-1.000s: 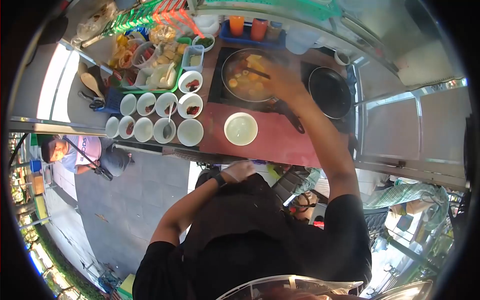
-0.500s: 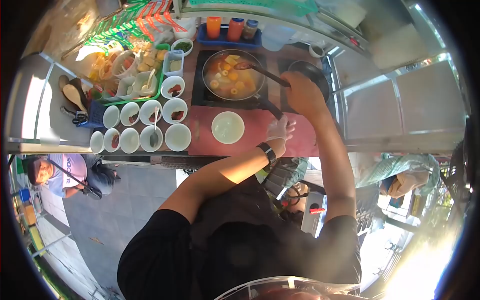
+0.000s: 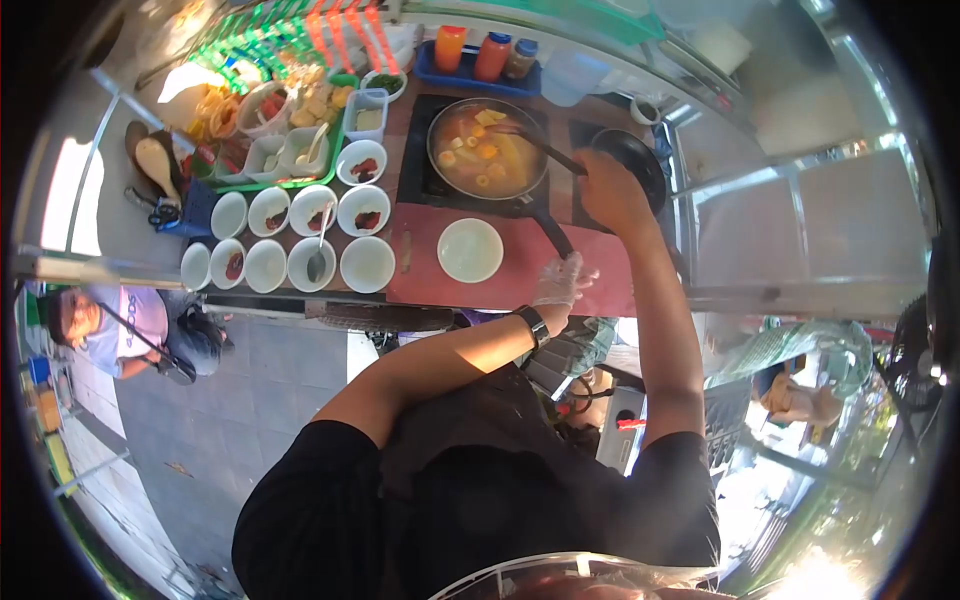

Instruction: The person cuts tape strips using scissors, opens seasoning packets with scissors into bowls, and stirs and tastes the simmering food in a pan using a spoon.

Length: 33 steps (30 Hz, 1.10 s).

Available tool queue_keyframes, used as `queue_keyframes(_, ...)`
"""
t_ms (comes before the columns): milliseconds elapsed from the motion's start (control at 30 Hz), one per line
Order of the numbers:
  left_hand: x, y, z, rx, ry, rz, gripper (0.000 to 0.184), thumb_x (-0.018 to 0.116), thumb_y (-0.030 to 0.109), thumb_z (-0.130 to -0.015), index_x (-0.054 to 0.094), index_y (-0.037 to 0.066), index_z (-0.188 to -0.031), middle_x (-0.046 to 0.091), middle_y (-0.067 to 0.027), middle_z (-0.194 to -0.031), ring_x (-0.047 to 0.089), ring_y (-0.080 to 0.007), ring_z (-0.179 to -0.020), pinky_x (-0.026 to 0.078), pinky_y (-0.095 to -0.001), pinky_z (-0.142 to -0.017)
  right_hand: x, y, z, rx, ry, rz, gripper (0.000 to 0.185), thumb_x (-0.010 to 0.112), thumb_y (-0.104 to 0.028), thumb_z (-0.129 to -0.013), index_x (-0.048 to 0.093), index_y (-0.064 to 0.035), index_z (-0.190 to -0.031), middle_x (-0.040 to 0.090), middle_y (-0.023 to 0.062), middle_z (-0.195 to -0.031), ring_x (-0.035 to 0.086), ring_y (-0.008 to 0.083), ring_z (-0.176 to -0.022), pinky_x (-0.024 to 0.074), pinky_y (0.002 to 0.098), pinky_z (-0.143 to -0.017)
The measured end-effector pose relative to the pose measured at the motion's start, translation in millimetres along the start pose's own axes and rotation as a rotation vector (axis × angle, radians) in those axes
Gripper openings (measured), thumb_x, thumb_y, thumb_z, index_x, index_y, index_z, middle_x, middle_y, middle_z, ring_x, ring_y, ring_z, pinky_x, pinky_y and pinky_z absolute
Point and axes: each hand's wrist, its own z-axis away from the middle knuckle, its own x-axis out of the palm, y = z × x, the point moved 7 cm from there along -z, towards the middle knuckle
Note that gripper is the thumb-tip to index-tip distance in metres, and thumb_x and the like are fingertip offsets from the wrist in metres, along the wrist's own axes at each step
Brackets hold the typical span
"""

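Note:
A pan (image 3: 440, 178) of reddish broth with orange and pale pieces sits on the black stove (image 3: 413, 183). My right hand (image 3: 610, 190) is closed on the handle of a dark ladle (image 3: 548, 152), whose head is in the broth. In a clear glove, my left hand (image 3: 562, 283) is at the end of the pan's handle (image 3: 548, 230); its outer fingers are apart, and the grip is partly hidden. Left of that handle, a white bowl (image 3: 470, 251) stands on the red board (image 3: 425, 285).
Two rows of white bowls (image 3: 367, 264), some with dark red paste, stand at the left, before a green tray (image 3: 300, 184) of ingredients. Bottles stand in a blue tray (image 3: 430, 76). A black pan (image 3: 640, 165) is at the right. A person (image 3: 130, 320) is beyond the counter's left end.
My left hand has come up from beside my body to the pan's handle. My right hand has moved back from over the pan, still with the ladle.

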Motion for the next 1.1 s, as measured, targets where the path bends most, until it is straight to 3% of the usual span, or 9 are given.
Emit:
queue_keyframes(133, -7, -25, -2, -0.161, -0.280, -0.056, 0.029, 0.057, 0.039, -0.108, 0.060, 0.011, -0.108, 0.077, -0.0072, -0.104, 0.070, -0.0111, -0.081, 0.046, -0.0246, -0.061, 47, 8, 29, 0.165, -0.096, -0.067, 0.029, 0.057, -0.025, -0.102, 0.058, 0.0030, -0.108, 0.068, 0.0311, -0.093, 0.065, 0.0542, -0.092, 0.0493, 0.0608, -0.079)
queue_keyframes(200, -33, -26, 11, -0.054, -0.436, -0.219, 0.030, 0.057, 0.037, -0.107, 0.064, 0.009, -0.096, 0.077, -0.0044, -0.096, 0.071, -0.0120, -0.080, 0.048, -0.0275, -0.061, 66, -9, 58, 0.166, -0.024, 0.032, 0.034, 0.067, -0.027, -0.097, 0.057, 0.0035, -0.106, 0.064, 0.0313, -0.101, 0.063, 0.0509, -0.099, 0.0494, 0.0576, -0.084)
queue_keyframes(333, -102, -56, 37, 0.173, -0.836, -1.132, 0.029, 0.060, 0.029, -0.098, 0.069, 0.009, -0.079, 0.077, -0.0041, -0.079, 0.074, -0.0193, -0.074, 0.055, -0.0353, -0.064, 71, -55, 90, 0.322, -0.101, 0.232, 0.038, 0.078, -0.026, -0.090, 0.057, 0.0028, -0.104, 0.059, 0.0248, -0.104, 0.060, 0.0465, -0.099, 0.0473, 0.0543, -0.089)
queue_keyframes(400, -150, -75, 30, 0.555, -0.838, -1.361, 0.023, 0.062, 0.026, -0.094, 0.071, 0.009, -0.081, 0.078, -0.0054, -0.081, 0.075, -0.0237, -0.078, 0.057, -0.0397, -0.066, 82, -30, 100, 0.243, 0.107, 0.166, 0.038, 0.077, -0.029, -0.092, 0.057, 0.0024, -0.103, 0.060, 0.0214, -0.100, 0.061, 0.0452, -0.095, 0.0470, 0.0535, -0.085)
queue_keyframes(467, -201, -112, -18, 0.344, -0.434, -1.493, 0.018, 0.074, 0.024, -0.084, 0.075, 0.014, -0.098, 0.076, -0.0085, -0.086, 0.074, -0.0308, -0.082, 0.057, -0.0448, -0.072, 94, -9, 112, 0.271, 0.126, 0.203, 0.038, 0.076, -0.031, -0.094, 0.058, 0.0014, -0.101, 0.059, 0.0166, -0.092, 0.061, 0.0366, -0.084, 0.0491, 0.0475, -0.078)
queue_keyframes(633, -240, -66, -19, 0.646, 0.281, -1.061, 0.017, 0.069, 0.023, -0.087, 0.072, 0.010, -0.097, 0.070, -0.0101, -0.102, 0.068, -0.0308, -0.095, 0.056, -0.0457, -0.080, 99, 6, 122, 0.353, 0.140, 0.297, 0.034, 0.076, -0.030, -0.094, 0.059, -0.0004, -0.096, 0.064, 0.0132, -0.089, 0.065, 0.0306, -0.085, 0.0505, 0.0438, -0.077)
queue_keyframes(800, -222, -156, -123, 0.804, 0.223, 0.131, 0.021, 0.058, 0.019, -0.098, 0.066, 0.007, -0.113, 0.068, -0.0094, -0.115, 0.065, -0.0280, -0.109, 0.051, -0.0410, -0.097, 94, 2, 118, 0.343, 0.155, 0.268, 0.037, 0.079, -0.032, -0.093, 0.061, -0.0002, -0.096, 0.065, 0.0129, -0.091, 0.065, 0.0327, -0.088, 0.0507, 0.0448, -0.079)
queue_keyframes(900, -212, -142, -122, 0.646, -0.195, 0.885, 0.026, 0.056, 0.020, -0.102, 0.062, 0.005, -0.122, 0.067, -0.0099, -0.122, 0.064, -0.0264, -0.115, 0.046, -0.0404, -0.106, 93, 3, 118, 0.370, 0.159, 0.243, 0.034, 0.079, -0.029, -0.093, 0.061, -0.0005, -0.094, 0.064, 0.0110, -0.088, 0.062, 0.0271, -0.083, 0.0502, 0.0403, -0.077)
queue_keyframes(1100, -244, -125, -100, 0.639, -0.022, 0.371, 0.032, 0.056, 0.022, -0.103, 0.061, 0.005, -0.129, 0.066, -0.0127, -0.129, 0.063, -0.0287, -0.120, 0.046, -0.0430, -0.107, 84, -1, 115, 0.266, 0.220, 0.307, 0.035, 0.080, -0.029, -0.092, 0.060, -0.0014, -0.098, 0.063, 0.0112, -0.086, 0.062, 0.0309, -0.081, 0.0488, 0.0447, -0.075)
